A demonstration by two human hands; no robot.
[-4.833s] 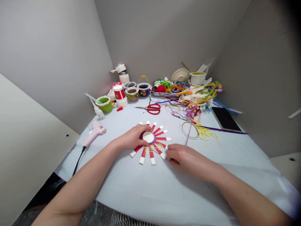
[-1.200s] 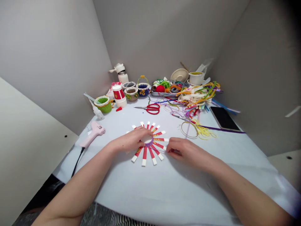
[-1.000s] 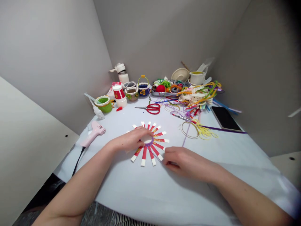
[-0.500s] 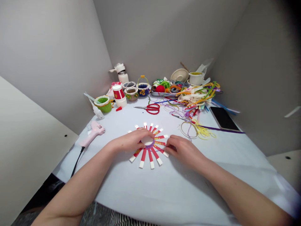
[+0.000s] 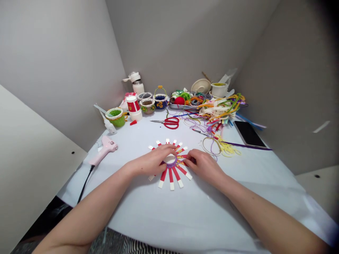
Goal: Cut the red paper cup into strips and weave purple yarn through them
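Several grey panels (image 5: 169,42) wall in the white table (image 5: 132,215). Two bare arms (image 5: 106,199) reach across its near edge. At the far right sprawls a pile of ribbons (image 5: 219,107), many colours tangled together. Just left of it, a shallow tray (image 5: 180,107) holds balls of yarn.

Mid-table, nearer the person, lies the cup (image 5: 170,160), its red-and-white strips (image 5: 172,180) splayed all round like rays (some carry gold print). Purple yarn (image 5: 172,164) circles the white base. The left hand (image 5: 150,163) grips the cup from the left, thumb on the near side of the base and fingers over the far side. The right hand (image 5: 206,165) has its fingertips at the strips on the right; whether they pinch yarn or a strip, or only touch, I cannot tell.

The pink glue gun (image 5: 105,148) lies well to the left, cord running off the edge. A dark phone (image 5: 250,134) lies flat at the right. Red-handled scissors (image 5: 171,123) lie beyond the cup, blades pointing left. Smallest is a red cap (image 5: 133,122), near the stacked cups (image 5: 134,108).
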